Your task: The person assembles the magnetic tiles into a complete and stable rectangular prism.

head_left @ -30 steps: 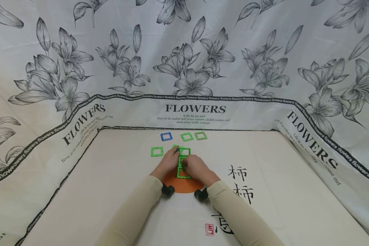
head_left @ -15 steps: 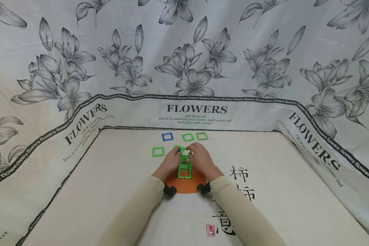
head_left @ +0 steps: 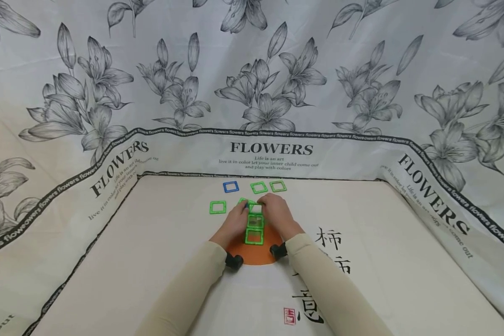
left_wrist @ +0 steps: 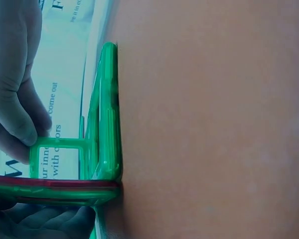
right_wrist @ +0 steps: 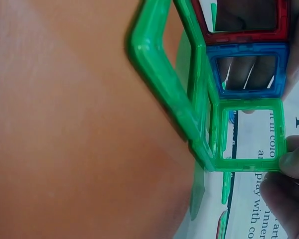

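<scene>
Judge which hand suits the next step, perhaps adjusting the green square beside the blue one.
Right, probably: the right hand pinches the green square at its edge; the left hand shows behind the blue square and red square.

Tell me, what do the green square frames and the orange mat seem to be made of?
Green square frames: probably hard, glossy plastic; their smooth, moulded-looking bars catch pale highlights. Orange mat: smooth and fairly matte, with even colour and no obvious weave; perhaps plastic or imitation leather, but I can't tell.
</scene>
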Available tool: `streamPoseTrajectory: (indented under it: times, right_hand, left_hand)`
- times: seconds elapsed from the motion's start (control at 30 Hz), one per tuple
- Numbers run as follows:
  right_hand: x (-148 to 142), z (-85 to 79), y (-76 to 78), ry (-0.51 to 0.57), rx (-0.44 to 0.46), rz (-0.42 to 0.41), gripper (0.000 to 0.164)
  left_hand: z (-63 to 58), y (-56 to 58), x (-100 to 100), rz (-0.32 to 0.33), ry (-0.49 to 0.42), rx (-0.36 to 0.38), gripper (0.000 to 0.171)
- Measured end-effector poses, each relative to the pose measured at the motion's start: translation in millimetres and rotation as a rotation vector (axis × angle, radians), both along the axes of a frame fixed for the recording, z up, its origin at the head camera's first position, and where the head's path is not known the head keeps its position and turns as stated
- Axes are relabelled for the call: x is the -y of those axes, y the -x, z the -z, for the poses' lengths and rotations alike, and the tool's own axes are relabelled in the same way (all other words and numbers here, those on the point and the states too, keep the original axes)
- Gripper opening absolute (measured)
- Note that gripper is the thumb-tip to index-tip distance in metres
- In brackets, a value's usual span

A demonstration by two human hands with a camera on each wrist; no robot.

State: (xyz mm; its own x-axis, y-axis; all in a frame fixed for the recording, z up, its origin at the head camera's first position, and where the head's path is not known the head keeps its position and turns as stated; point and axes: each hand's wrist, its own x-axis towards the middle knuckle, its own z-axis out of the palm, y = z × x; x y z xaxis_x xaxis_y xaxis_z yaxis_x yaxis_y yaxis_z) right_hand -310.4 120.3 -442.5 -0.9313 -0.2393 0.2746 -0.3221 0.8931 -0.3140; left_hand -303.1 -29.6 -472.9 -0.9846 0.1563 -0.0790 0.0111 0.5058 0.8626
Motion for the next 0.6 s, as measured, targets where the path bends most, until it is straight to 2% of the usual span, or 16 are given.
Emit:
streamPoseTrajectory:
  times: [0.3,0.6]
  right_hand:
    - [1,1.9,-0.1,0.008,-0.002,-0.007,0.022]
    - [-11,0.0,3.1,0.036,0.047,-0.066,0.024]
  left_hand:
    - [0.9,-1.3,1,0.005,0.014,-0.026,0.048]
    - [1.4,-3.7,0,0.031,0.022,-0.041,0.047]
